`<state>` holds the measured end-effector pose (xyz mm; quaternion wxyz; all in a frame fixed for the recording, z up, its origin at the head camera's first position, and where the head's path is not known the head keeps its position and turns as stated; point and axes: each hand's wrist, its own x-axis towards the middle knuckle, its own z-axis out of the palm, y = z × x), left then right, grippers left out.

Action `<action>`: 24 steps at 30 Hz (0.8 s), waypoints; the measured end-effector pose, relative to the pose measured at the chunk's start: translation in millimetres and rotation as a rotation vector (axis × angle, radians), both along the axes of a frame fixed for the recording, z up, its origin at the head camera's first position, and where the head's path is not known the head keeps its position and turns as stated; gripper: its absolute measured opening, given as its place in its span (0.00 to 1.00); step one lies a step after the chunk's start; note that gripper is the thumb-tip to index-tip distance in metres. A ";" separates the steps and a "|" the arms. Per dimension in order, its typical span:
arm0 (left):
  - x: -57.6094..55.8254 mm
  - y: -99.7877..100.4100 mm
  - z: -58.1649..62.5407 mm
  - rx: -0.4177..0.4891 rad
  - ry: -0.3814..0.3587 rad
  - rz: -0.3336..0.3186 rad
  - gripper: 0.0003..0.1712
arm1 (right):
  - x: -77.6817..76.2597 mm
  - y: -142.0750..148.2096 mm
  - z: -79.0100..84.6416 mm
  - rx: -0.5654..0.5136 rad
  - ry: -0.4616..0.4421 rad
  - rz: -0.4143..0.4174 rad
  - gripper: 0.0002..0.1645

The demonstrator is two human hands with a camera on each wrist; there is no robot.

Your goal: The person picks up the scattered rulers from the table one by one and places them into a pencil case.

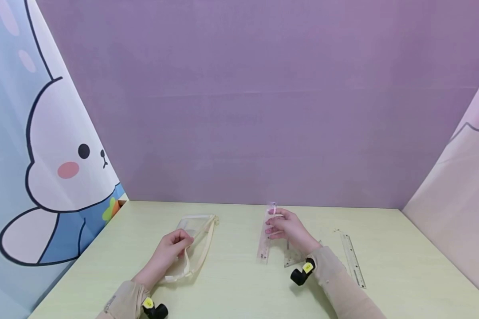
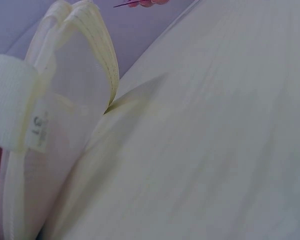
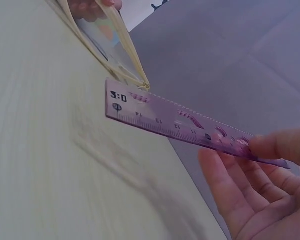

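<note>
My left hand (image 1: 171,248) pinches the edge of a see-through zip pouch (image 2: 70,120) with cream trim. The pouch stands tilted up from the table, its zipper (image 1: 209,237) side gaping toward the right. In the left wrist view, a white band and a printed tag (image 2: 38,131) show on it. My right hand (image 1: 289,228) holds a pink transparent ruler (image 3: 160,115) near one end, thumb on one face and fingers behind. The ruler is raised over the table, its numbered far end pointing toward the pouch in the right wrist view.
A clear set square (image 1: 293,258) lies on the pale table (image 1: 239,288), partly hidden under my right wrist. Further right lies a clear ruler (image 1: 353,261). A purple panel (image 1: 263,110) rises behind the table, and a cartoon-printed cloth (image 1: 64,133) hangs at the left.
</note>
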<state>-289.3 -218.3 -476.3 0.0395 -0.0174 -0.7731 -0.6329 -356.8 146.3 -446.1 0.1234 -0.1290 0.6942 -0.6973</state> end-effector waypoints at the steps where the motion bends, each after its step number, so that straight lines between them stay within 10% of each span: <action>1: 0.2 -0.3 -0.2 -0.001 0.000 0.000 0.08 | 0.3 -0.4 0.2 -0.006 -0.006 -0.001 0.26; 24: -0.4 0.2 -0.9 0.002 0.013 -0.008 0.06 | -2.9 -0.1 -3.5 -0.045 -0.127 0.001 0.25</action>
